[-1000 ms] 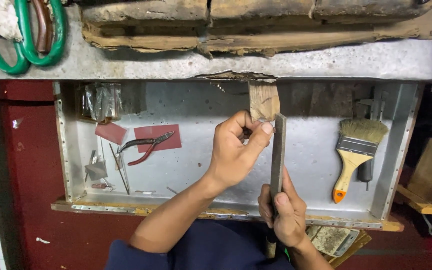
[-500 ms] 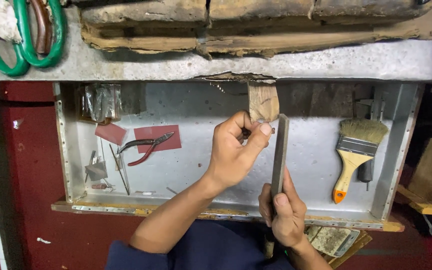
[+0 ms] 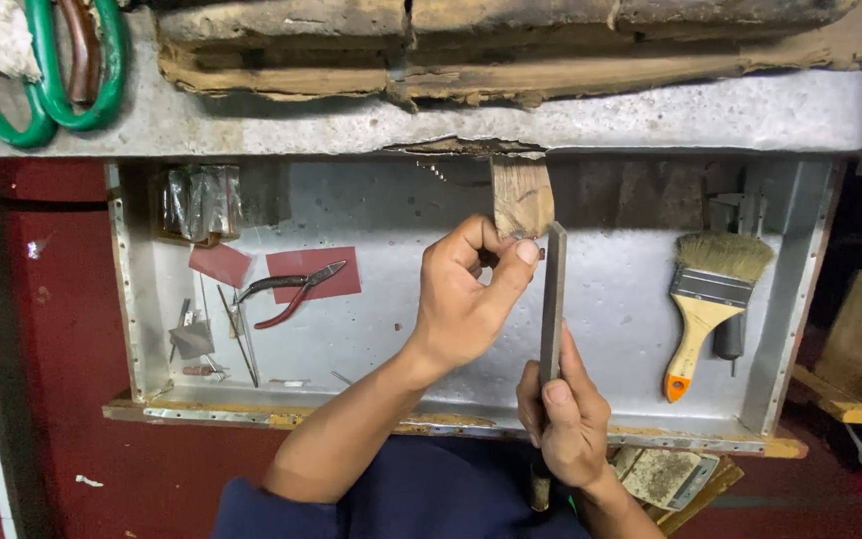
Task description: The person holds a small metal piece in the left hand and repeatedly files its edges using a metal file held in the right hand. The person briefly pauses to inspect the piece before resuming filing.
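The left hand (image 3: 466, 299) is curled narrow, thumb and forefinger pinched near the lower edge of a small wooden block (image 3: 523, 196) that sticks down from under the grey edge of the bench (image 3: 650, 115); whether the fingertips grip the block or only press against it cannot be told. The right hand (image 3: 566, 419) is closed in a fist around the lower part of a flat metal file (image 3: 552, 304), thumb laid up along its face. The file stands nearly upright, its top end just beside the lower right corner of the wooden block and close to the left thumb tip. Both hands work over an open, shallow metal drawer (image 3: 132, 299) below the bench. In the drawer, well to the left of the hands, red-handled pliers (image 3: 291, 292) lie on a red sheet (image 3: 341, 269), with a smaller red piece (image 3: 219, 265) and a few thin metal tools (image 3: 236, 339) nearby. To the right lies a paintbrush (image 3: 705, 299) with a pale wooden handle and orange tip. Green-handled scissors (image 3: 42, 75) rest on the bench at upper left.
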